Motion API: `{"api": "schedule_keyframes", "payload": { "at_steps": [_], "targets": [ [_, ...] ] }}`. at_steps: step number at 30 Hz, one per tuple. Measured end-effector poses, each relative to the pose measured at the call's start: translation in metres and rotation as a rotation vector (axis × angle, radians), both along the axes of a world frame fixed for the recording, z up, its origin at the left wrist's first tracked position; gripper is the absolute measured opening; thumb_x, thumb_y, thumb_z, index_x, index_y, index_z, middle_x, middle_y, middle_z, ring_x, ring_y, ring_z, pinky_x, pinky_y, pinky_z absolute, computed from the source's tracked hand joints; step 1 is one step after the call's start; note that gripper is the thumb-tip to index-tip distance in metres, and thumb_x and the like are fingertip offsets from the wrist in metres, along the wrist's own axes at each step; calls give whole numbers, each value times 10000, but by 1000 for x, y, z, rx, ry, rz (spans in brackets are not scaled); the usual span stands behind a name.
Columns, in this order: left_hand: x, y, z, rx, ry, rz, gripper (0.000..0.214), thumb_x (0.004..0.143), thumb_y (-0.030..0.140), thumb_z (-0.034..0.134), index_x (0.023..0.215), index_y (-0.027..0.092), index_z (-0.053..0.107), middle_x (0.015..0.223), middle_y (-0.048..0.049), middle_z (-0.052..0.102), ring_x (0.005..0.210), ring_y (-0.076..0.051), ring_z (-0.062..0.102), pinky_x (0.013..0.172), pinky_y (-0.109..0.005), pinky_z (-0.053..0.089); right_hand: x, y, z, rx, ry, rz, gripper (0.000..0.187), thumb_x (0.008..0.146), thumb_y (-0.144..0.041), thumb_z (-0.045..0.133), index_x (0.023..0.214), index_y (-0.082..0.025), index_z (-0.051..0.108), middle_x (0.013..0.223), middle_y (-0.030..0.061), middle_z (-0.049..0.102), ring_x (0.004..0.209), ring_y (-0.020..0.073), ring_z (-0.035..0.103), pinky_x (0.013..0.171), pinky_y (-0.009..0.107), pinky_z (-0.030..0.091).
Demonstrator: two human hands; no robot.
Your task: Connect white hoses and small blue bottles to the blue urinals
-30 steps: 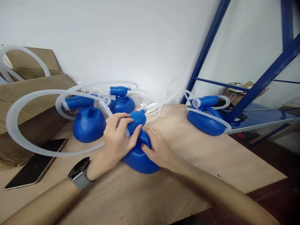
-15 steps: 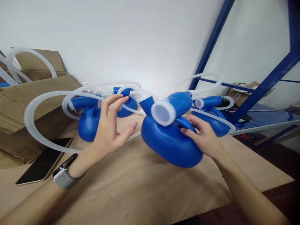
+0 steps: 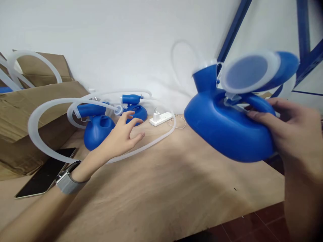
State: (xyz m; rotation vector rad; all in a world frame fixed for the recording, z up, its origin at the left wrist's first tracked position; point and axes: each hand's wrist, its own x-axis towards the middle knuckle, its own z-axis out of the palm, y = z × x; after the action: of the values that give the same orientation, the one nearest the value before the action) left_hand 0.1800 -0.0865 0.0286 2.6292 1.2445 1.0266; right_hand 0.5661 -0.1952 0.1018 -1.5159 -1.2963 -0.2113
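Observation:
At the right, a blue plastic urinal bottle (image 3: pixel 227 131) hangs tilted above the table, with a funnel-like receiver (image 3: pixel 247 72) rimmed in translucent plastic across its top. My right hand (image 3: pixel 290 127) is closed around its handle; some of the fingers are hidden behind it. My left hand (image 3: pixel 124 134) hovers open over the table, fingers apart and holding nothing. Near it stand a blue urinal bottle (image 3: pixel 97 132) and, farther back, another blue urinal bottle (image 3: pixel 138 112). A long translucent hose (image 3: pixel 37 134) loops around the left hand and bottles.
A power strip (image 3: pixel 164 118) with a white plug lies by the wall. On the left are an open cardboard box (image 3: pixel 37 111) with hoses in it and a dark tablet (image 3: pixel 42 178). Blue shelf posts (image 3: pixel 302 33) rise at the right. The wooden table's (image 3: pixel 156 201) edge runs along the lower right.
My right hand has lifted the urinal bottle up, rightward and closer to me, uncovering the power strip. My left hand has moved slightly right and down and stays open.

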Motion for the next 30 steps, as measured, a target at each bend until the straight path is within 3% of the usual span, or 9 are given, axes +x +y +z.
{"api": "schedule_keyframes", "payload": {
  "at_steps": [5,8,10,14,16,19,24,30],
  "targets": [
    [-5,2,-3,-75,122,-78,474,973,519,568,1346,233,625,1578,-174,393,1431,-378,501,1168,-589,460,-4,67,30,100,-186,-150,239,849,-339,746,967,-134,777,930,110,744,843,212,629,798,395,457],
    [-8,2,-3,-107,183,-115,500,981,542,564,1380,246,613,1620,-177,370,1463,-386,473,1162,-587,462,-5,116,31,-49,-222,-167,394,918,-401,695,1092,-56,774,1024,171,756,898,211,607,834,393,433],
    [-9,3,-4,-124,226,-134,508,981,544,571,1396,253,606,1638,-183,362,1477,-390,458,1145,-582,476,-4,147,21,-165,-225,-184,476,941,-456,658,1127,-29,757,1071,214,754,928,233,612,826,402,421],
    [-12,6,-5,-180,302,-172,516,987,541,573,1418,259,592,1674,-178,347,1495,-398,439,1155,-573,461,3,196,-17,-410,-260,-156,640,988,-634,515,1162,-54,720,1148,243,738,1047,308,659,846,400,444],
    [-13,8,-5,-251,337,-165,545,989,551,564,1441,247,575,1701,-182,303,1513,-412,414,1171,-569,441,8,214,-37,-516,-285,-166,597,1005,-620,506,1132,-75,715,1181,251,732,1083,339,666,886,414,466],
    [-14,10,-6,-366,374,-134,581,992,558,549,1480,243,542,1728,-183,237,1545,-413,366,1204,-546,404,13,236,-59,-558,-312,-191,557,984,-628,549,1074,-107,726,1203,246,728,1123,381,669,925,450,494],
    [-18,15,-11,-450,390,-121,604,987,592,541,1506,282,526,1750,-147,209,1582,-394,310,1246,-517,353,20,257,-79,-671,-376,-226,597,992,-652,509,1145,-118,726,1265,248,709,1198,406,655,943,475,514],
    [-22,18,-13,-492,405,-117,651,977,671,531,1524,318,515,1762,-110,221,1593,-389,293,1243,-505,368,39,257,-93,-707,-366,-247,593,995,-639,525,1195,-116,721,1301,247,703,1234,409,645,958,483,519]
  ]
}}
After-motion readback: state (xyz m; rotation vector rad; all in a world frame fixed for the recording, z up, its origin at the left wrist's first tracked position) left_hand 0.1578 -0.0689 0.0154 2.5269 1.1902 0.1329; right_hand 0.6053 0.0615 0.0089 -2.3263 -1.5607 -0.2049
